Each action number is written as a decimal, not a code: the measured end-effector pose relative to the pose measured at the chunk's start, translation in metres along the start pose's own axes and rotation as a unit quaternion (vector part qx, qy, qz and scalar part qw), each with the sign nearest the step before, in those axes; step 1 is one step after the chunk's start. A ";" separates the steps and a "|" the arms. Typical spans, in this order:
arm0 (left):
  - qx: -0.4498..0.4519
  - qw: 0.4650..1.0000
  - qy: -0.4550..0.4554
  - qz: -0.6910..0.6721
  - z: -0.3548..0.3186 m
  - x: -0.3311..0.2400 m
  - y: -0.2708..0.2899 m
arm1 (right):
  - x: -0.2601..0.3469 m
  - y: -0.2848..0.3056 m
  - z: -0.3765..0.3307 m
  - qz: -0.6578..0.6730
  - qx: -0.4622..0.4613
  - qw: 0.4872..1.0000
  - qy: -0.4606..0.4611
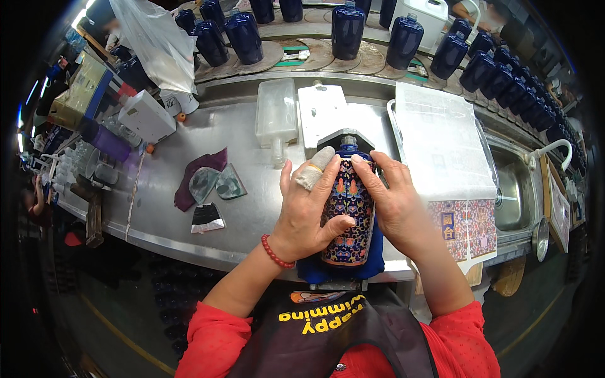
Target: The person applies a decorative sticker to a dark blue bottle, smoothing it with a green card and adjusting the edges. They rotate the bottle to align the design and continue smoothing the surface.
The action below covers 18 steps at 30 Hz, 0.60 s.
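Observation:
A dark blue bottle (350,217) covered in a colourful floral pattern is propped in front of me, its bare neck pointing away. My left hand (301,211) grips its left side, with the thumb across the lower front and the fingertips near the shoulder. Pale cloth, held by a yellowish band, wraps one finger of that hand. Against the right side and shoulder, my right hand (397,205) presses with its fingers and thumb. Blue cloth (377,255) lies under the bottle's base. An angular metal piece (324,138) surrounds the neck area; its contact with the bottle is hidden.
Patterned sheets (469,220) lie right, partly under white paper (441,135). Behind the bottle are a transparent container (276,113) and a white one (321,104). Cloth and film scraps (205,183) lie left. Plain blue bottles (347,31) stand on a conveyor beyond; a sink (513,189) is right.

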<state>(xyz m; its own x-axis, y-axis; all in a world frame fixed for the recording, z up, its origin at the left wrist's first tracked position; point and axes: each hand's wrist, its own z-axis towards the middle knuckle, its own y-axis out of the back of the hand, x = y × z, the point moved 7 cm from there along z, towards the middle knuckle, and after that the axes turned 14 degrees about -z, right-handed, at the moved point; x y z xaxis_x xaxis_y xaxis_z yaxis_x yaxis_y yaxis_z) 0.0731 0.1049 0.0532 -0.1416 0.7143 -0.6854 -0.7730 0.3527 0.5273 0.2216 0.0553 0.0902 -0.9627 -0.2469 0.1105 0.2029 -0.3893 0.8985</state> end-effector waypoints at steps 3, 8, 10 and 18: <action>0.002 1.000 0.003 -0.011 -0.002 0.000 -0.001 | 0.000 0.000 -0.002 -0.006 -0.003 1.000 0.004; 0.032 0.999 0.010 0.029 -0.004 0.001 -0.004 | 0.003 0.001 -0.003 -0.023 -0.003 1.000 0.010; 0.033 0.999 0.008 0.034 -0.004 0.001 -0.005 | 0.004 0.001 -0.003 -0.030 -0.005 0.999 0.011; 0.010 1.000 -0.004 -0.004 -0.008 0.000 -0.006 | 0.006 0.001 -0.003 -0.038 0.006 0.999 -0.003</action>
<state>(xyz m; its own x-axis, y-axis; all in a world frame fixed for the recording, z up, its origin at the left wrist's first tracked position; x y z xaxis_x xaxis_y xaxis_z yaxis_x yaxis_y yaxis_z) 0.0734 0.0979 0.0460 -0.1305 0.7160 -0.6857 -0.7621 0.3700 0.5314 0.2171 0.0505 0.0907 -0.9764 -0.2115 0.0442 0.1269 -0.3958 0.9095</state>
